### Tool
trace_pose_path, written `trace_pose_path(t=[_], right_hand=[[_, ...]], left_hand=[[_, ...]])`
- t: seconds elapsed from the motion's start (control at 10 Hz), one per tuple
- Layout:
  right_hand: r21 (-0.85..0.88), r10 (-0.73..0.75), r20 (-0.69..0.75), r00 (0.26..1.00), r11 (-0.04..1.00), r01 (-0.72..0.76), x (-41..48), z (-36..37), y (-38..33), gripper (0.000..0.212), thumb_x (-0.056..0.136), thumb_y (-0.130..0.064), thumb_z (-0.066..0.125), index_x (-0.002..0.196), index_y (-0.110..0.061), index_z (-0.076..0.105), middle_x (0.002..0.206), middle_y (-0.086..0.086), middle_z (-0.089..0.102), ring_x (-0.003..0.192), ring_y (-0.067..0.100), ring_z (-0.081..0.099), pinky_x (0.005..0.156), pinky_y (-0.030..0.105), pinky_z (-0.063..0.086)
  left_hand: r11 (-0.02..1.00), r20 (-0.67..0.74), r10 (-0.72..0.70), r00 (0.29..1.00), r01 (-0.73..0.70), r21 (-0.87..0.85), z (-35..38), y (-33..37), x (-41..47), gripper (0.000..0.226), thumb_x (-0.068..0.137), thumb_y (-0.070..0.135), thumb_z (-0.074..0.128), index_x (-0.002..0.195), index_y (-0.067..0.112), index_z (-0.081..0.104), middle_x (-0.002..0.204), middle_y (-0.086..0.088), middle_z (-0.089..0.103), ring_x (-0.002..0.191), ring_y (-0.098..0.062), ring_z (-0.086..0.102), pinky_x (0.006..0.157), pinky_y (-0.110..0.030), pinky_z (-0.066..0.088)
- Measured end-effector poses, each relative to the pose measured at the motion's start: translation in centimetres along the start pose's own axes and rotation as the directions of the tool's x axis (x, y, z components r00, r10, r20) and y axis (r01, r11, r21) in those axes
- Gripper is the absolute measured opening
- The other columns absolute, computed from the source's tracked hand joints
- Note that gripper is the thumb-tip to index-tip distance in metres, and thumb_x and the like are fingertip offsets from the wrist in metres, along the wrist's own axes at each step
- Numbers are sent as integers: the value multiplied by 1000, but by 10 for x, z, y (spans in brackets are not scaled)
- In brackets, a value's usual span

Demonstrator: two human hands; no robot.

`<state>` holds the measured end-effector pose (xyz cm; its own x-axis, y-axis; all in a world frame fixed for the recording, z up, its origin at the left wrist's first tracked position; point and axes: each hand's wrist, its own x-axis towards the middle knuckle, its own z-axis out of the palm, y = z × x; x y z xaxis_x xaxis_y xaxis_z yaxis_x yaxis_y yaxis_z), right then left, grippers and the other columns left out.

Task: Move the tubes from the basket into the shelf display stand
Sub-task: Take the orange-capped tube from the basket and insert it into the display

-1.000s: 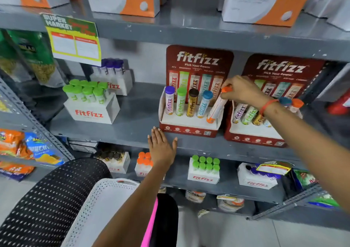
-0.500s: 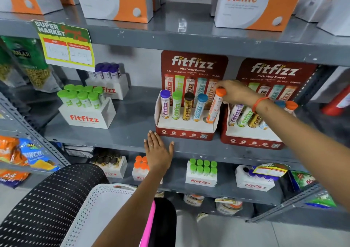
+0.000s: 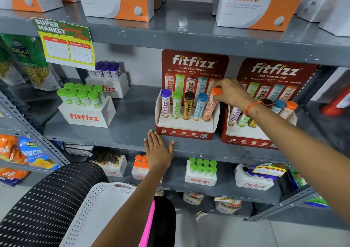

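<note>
A red and white fitfizz display stand (image 3: 186, 133) sits on the middle grey shelf. It holds a purple-capped tube (image 3: 165, 103), a green-capped one (image 3: 176, 104), a brown-capped one (image 3: 188, 105) and a blue-capped one (image 3: 200, 106). My right hand (image 3: 232, 93) grips the cap end of an orange-capped tube (image 3: 210, 107), which stands in the stand's rightmost slot, leaning a little. My left hand (image 3: 157, 150) lies flat with fingers spread on the shelf's front edge below the stand. The white perforated basket (image 3: 102, 205) is at the bottom, its inside hidden.
A second fitfizz stand (image 3: 250, 138) with several tubes stands to the right, partly behind my right forearm. White fitfizz boxes (image 3: 87, 116) of tubes sit left and on the lower shelf. Vizinc cartons (image 3: 248, 4) fill the top shelf. A black perforated surface (image 3: 47, 203) is bottom left.
My right hand has pushed the orange-capped tube from a slanted pose above the stand down into the rightmost slot, more upright. The left hand stays on the shelf edge.
</note>
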<state>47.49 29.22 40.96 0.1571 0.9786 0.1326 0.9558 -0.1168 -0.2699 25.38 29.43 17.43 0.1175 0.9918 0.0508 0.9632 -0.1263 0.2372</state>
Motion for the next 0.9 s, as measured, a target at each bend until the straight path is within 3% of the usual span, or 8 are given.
trace_pose_path(t=[0.3, 0.5, 0.7, 0.8, 0.9], right_hand=[[-62, 38, 36, 999, 997, -36, 4, 5, -6, 49, 81, -11, 69, 128, -11, 56, 131, 16, 58, 117, 34, 55, 103, 40, 45], [-64, 69, 39, 997, 996, -66, 6, 6, -11, 45, 80, -13, 70, 123, -11, 59, 126, 16, 61, 112, 34, 58, 100, 39, 48], [-65, 48, 30, 998, 997, -46, -8, 22, -2, 36, 85, -5, 60, 121, -8, 61, 122, 21, 63, 111, 38, 58, 100, 41, 46], [-61, 63, 52, 997, 996, -60, -11, 23, -1, 45, 85, -9, 61, 130, -9, 52, 126, 23, 59, 115, 39, 55, 99, 42, 46], [-117, 65, 13, 998, 991, -63, -22, 25, -5, 55, 85, -22, 63, 133, -5, 42, 129, 24, 53, 119, 40, 50, 97, 45, 47]], left_hand=[[1000, 6, 10, 1000, -10, 30, 5, -2, 3, 84, 89, 64, 4, 147, 3, -4, 158, -16, 2, 146, -31, 2, 113, -39, -6], [1000, 35, 3, 999, -4, 19, 5, -2, 4, 84, 90, 64, 5, 147, 3, -7, 158, -16, -2, 145, -31, -2, 114, -39, -7], [999, 78, -15, 997, 12, 41, -2, 3, 5, 83, 91, 63, 7, 146, 3, -8, 158, -16, -2, 145, -31, -2, 115, -40, -5], [999, 115, -31, 993, 27, 37, -10, 3, 2, 83, 92, 63, 11, 146, 2, -7, 158, -17, -2, 145, -31, -2, 116, -41, -2], [997, 197, -75, 978, 71, 26, -33, 18, 6, 83, 93, 61, 19, 145, -2, 3, 157, -22, 8, 144, -35, 8, 117, -44, 11]])
